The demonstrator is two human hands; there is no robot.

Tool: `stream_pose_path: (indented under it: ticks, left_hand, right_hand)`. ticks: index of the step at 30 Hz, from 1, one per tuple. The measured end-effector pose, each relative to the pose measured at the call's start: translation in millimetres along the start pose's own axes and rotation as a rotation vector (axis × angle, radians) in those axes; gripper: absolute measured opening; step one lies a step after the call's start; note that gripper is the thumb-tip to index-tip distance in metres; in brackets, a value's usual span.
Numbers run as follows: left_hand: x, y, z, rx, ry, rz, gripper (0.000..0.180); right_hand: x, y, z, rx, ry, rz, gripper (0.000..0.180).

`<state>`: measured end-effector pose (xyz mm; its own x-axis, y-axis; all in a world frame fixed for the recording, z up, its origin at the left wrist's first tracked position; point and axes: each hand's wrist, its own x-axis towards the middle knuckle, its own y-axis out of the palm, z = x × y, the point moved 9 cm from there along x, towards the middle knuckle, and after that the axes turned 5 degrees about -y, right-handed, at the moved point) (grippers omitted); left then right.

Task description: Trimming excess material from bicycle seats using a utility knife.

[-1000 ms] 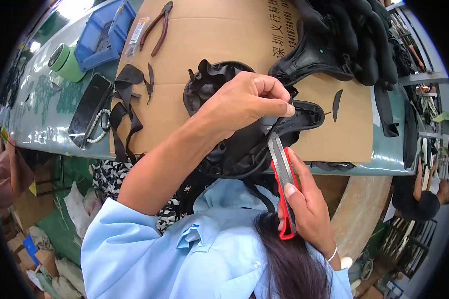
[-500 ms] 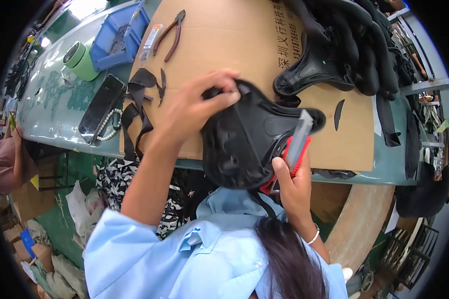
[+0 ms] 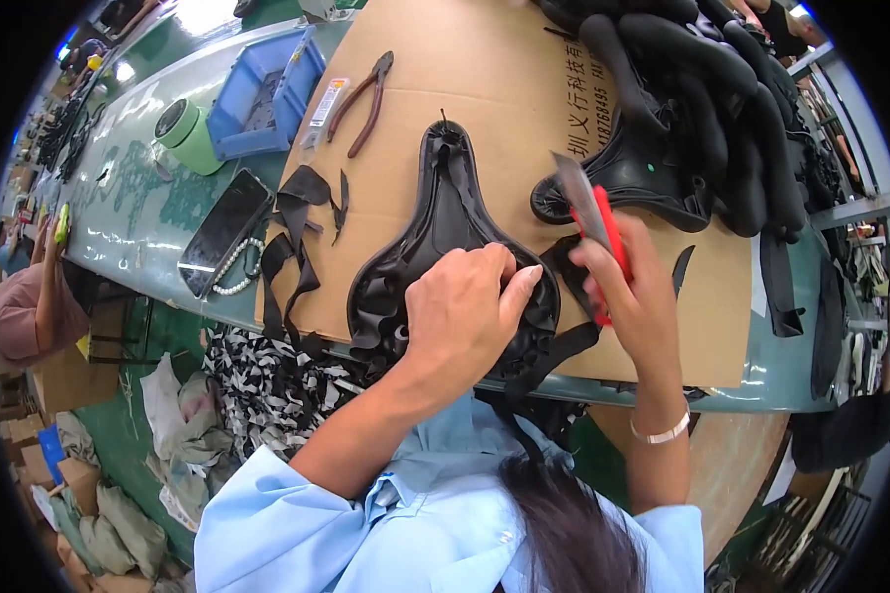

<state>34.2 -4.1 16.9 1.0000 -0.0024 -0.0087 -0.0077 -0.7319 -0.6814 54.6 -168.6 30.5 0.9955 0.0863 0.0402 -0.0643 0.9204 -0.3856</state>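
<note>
A black bicycle saddle lies underside up in front of me, its narrow nose pointing away. Loose black covering is gathered round its wide rear. Across that rear part lies my left hand, fingers curled down on the saddle; the fingertips are partly hidden. To the right of it, my right hand grips a red utility knife with its grey blade pointing up and away. The blade is apart from the saddle. A black strip trails at the saddle's right rear edge.
Cardboard covers the green table. Black saddles are heaped at the back right. Pliers, a blue bin, a green cup, a phone and black scraps lie left. Another person sits far left.
The saddle has turned and now lies with its nose away from me. My left hand has moved from its far end to the rear; the right hand with the knife has shifted right and farther away.
</note>
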Motion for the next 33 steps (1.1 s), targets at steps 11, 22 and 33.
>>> stream_pose_path:
  ticks: [11,22,33]
  left_hand:
    - [-10.5,3.8,-2.5,-0.282,0.067,-0.009,0.009]
    - [-16.5,-20.0,19.4,-0.866,0.225,-0.352,0.008]
    - [52.0,7.1,-70.3,0.51,0.481,0.174,0.024]
  right_hand:
    - [-55.4,-6.3,48.7,-0.707,-0.433,0.279,0.06]
    - [-116.4,14.3,28.3,-0.776,-0.142,0.116,0.056]
    - [-24.2,-23.5,26.5,-0.956,-0.349,0.098,0.055]
